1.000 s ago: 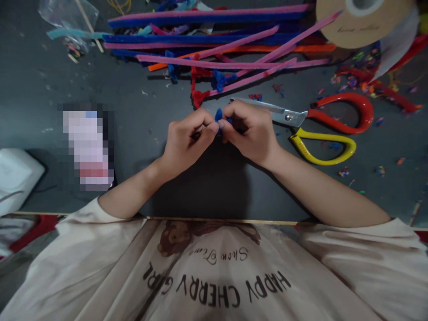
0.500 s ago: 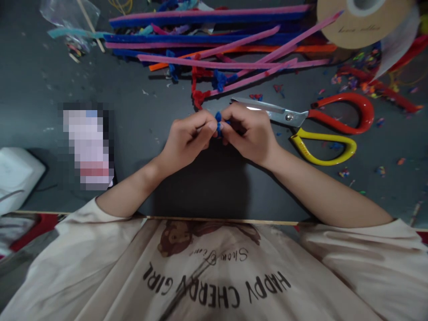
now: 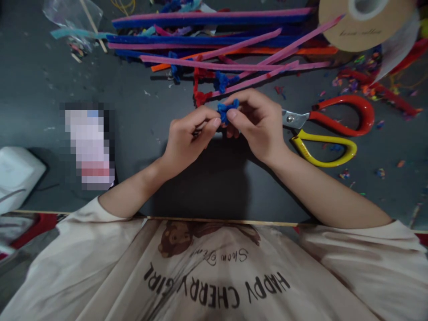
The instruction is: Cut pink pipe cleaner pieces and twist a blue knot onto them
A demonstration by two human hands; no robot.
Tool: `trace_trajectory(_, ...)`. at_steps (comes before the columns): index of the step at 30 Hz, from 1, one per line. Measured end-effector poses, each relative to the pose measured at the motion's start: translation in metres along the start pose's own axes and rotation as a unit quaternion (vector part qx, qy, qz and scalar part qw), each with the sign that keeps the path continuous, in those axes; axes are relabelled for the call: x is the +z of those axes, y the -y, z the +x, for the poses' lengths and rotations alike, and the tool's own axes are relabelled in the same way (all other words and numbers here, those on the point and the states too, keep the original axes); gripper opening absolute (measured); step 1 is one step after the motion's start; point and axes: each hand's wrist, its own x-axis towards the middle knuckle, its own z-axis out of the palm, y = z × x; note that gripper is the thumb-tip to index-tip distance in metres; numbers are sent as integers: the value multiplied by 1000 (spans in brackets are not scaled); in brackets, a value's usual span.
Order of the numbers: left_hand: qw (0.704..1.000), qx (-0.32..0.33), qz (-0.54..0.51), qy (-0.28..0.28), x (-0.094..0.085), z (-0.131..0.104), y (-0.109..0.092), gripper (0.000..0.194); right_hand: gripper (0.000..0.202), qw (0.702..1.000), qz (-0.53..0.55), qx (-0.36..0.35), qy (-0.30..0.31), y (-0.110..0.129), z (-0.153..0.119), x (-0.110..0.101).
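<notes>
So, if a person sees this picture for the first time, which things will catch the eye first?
First, the two hands at the centre: the left hand and right hand pinch a small blue pipe-cleaner piece between their fingertips. Just right of them lie big scissors with one red and one yellow handle. Behind, a pile of long pink and blue pipe cleaners spreads across the dark table.
</notes>
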Motion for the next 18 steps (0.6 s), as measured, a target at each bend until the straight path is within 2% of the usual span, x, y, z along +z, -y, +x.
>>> trace_trajectory(5,998,24,0,-60,1,0,3,19,20,999,-48,3,12,-1,-1,-1)
trace_trajectory(18,997,31,52,-43,-2,-1,2,30,21,994,-100,-4,39,-4,-2,-4)
